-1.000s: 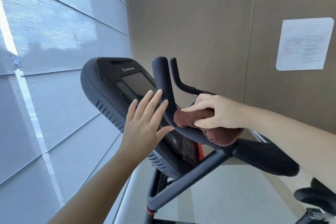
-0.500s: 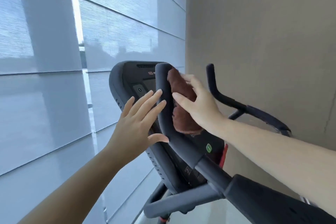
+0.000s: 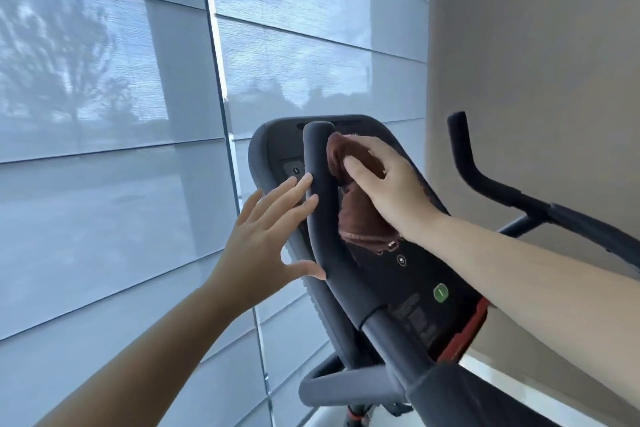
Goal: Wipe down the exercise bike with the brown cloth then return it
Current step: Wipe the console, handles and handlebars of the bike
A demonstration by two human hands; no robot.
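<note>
The exercise bike's black console (image 3: 412, 274) faces me at centre, with its left handlebar horn (image 3: 320, 191) rising in front of it. My right hand (image 3: 388, 187) grips the brown cloth (image 3: 356, 215) against the inner side of that horn, near its top. The cloth hangs down over the upper console and hides the screen. My left hand (image 3: 266, 236) has its fingers spread, fingertips touching the outer side of the same horn. The right handlebar horn (image 3: 464, 156) stands free further right.
Grey window blinds (image 3: 121, 149) fill the left and upper view behind the bike. A beige wall (image 3: 536, 45) stands on the right. The bike's padded armrest (image 3: 460, 399) and lower frame tube (image 3: 346, 388) sit at the bottom.
My right hand slid the cloth from the lower bend of the left horn up to its top. The view swung left, losing the paper notice on the wall. My left hand stayed against the horn.
</note>
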